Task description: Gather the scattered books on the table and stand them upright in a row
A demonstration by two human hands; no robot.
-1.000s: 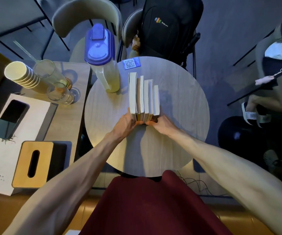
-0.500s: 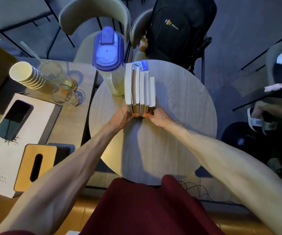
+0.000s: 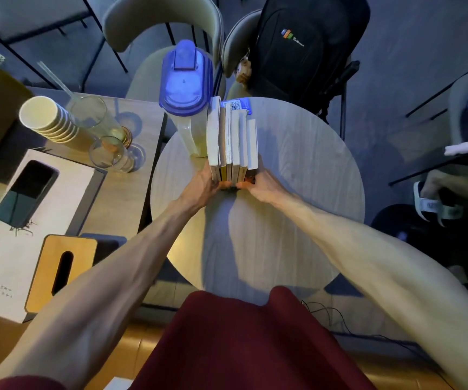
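Note:
Several books (image 3: pixel 232 136) stand upright side by side in a tight row on the round wooden table (image 3: pixel 297 175), page edges up, spines toward me. My left hand (image 3: pixel 203 185) presses against the row's left near end. My right hand (image 3: pixel 259 185) presses against its right near end. Both hands squeeze the row between them. The far end of the row covers part of a blue QR card (image 3: pixel 237 105).
A plastic pitcher with a blue lid (image 3: pixel 186 80) stands touching-close on the row's left. The side table on the left holds glasses (image 3: pixel 109 152), stacked paper cups (image 3: pixel 44 116), a white box (image 3: pixel 21 218) and a tissue box (image 3: pixel 61 271). Chairs and a black backpack (image 3: pixel 300 43) stand beyond.
The row of books, held between both hands, has slid away from me toward the table's far edge, now reaching the QR card and sitting beside the pitcher.

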